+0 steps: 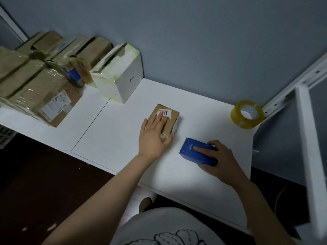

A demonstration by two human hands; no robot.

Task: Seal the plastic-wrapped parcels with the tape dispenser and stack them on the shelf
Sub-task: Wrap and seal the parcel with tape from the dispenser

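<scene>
A small brown parcel (172, 115) with a white label lies on the white table (109, 135) near its middle. My left hand (154, 133) lies on top of the parcel, fingers stretched toward the label and thumb wrapped round its near end. To the right, a blue tape dispenser (192, 151) sits on the table with its toothed edge pointing left. My right hand (219, 160) grips the dispenser, index finger along its top.
Several brown wrapped parcels (40, 89) are piled at the left end of the table, with a white box (122, 78) beside them. A yellowish tape roll (247, 114) stands at the back right. A white metal shelf frame (309, 147) rises on the right.
</scene>
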